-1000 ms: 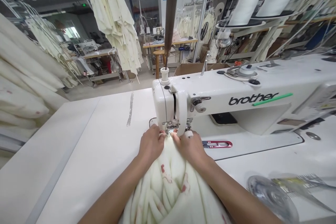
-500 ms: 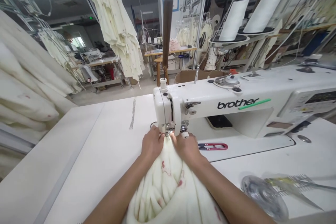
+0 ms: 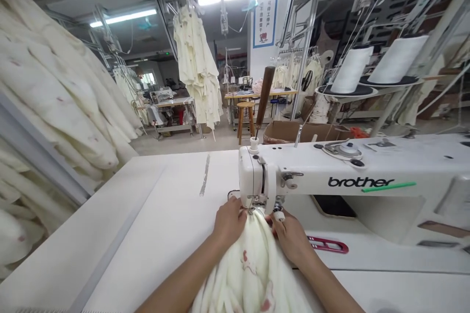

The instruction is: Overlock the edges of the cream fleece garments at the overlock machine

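Observation:
A white Brother sewing machine stands on a white table. Bunched cream fabric with small red prints runs from the bottom edge up to the needle area under the machine head. My left hand is closed on the fabric just left of the presser foot. On the right of the foot, my right hand grips the same fabric. The fingertips of both hands are pressed close to the needle and partly hidden by the fabric.
Red thread snips lie on the machine bed right of my right hand. Two white thread cones stand behind the machine. Cream garments hang in a row at the left, and more hang ahead. Other sewing tables stand beyond.
The view has lifted and shifted, so the machine sits further right and lower in frame. Both hands stay gripping the fabric at the needle. The clear items at the lower right are out of view.

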Demonstrator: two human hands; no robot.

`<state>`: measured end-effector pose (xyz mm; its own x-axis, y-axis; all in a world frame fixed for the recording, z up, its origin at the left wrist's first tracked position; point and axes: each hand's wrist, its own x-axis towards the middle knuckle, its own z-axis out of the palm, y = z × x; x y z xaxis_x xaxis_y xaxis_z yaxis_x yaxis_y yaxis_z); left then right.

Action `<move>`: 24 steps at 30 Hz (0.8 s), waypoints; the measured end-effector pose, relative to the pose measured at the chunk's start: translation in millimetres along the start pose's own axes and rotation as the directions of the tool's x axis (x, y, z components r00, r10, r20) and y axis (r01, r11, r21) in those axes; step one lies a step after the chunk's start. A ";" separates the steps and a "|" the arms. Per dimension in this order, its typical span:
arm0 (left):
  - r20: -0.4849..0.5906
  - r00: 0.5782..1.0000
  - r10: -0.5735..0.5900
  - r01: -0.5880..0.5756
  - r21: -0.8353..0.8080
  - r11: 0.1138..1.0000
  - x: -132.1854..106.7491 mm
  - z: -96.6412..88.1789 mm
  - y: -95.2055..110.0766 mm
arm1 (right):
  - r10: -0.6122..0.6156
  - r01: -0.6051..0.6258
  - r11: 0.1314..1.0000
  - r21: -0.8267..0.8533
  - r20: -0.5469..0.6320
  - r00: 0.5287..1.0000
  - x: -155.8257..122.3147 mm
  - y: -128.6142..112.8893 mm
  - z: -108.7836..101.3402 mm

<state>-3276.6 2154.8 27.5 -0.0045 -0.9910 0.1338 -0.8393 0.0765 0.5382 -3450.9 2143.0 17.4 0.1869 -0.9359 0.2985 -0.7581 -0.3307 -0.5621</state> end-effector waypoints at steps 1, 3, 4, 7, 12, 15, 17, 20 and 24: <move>0.004 1.000 0.001 -0.001 -0.008 1.000 0.0 0.2 -0.3 | 0.008 -0.010 0.999 0.043 0.029 1.000 -0.1 0.2 0.3; 0.012 1.000 -0.001 0.001 -0.024 1.000 0.1 0.7 -0.6 | 0.022 -0.037 0.988 0.147 0.103 0.994 -0.3 -0.1 -0.6; 0.013 1.000 -0.002 0.002 -0.030 1.000 0.2 1.0 -0.5 | 0.030 -0.050 0.984 0.173 0.114 0.993 -0.5 -0.6 -1.8; 0.010 1.000 -0.006 0.007 -0.046 0.999 -0.1 1.9 0.2 | 0.020 -0.045 0.973 0.226 0.111 0.994 -0.9 -3.5 -6.5; 0.013 1.000 0.001 -0.001 -0.066 0.998 0.3 -0.9 0.0 | 0.018 -0.059 0.981 0.187 0.213 0.977 -0.2 -6.6 -4.2; 0.039 0.999 0.011 -0.008 -0.083 0.997 4.6 -5.0 3.4 | -0.001 -0.012 0.998 0.063 0.189 0.982 6.2 -3.6 2.9; 0.068 0.998 0.008 -0.001 -0.093 0.996 7.8 -8.2 8.5 | -0.049 0.042 0.998 0.047 0.178 0.983 11.4 -1.0 3.3; 0.108 0.993 -0.041 0.053 -0.108 0.993 3.5 -16.1 15.5 | -0.109 0.100 0.994 0.053 0.204 0.973 12.0 -1.2 -4.1; 0.212 0.973 -0.090 0.140 -0.234 0.962 -47.4 -42.7 12.8 | -0.233 0.185 0.967 0.175 0.312 0.921 -9.5 -21.2 -8.4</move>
<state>-3264.0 2207.5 63.6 -0.0436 -0.9946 -0.0946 -0.6810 -0.0397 0.7312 -3441.8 2159.9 33.0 0.5436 -0.8229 0.1656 -0.5891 -0.5145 -0.6231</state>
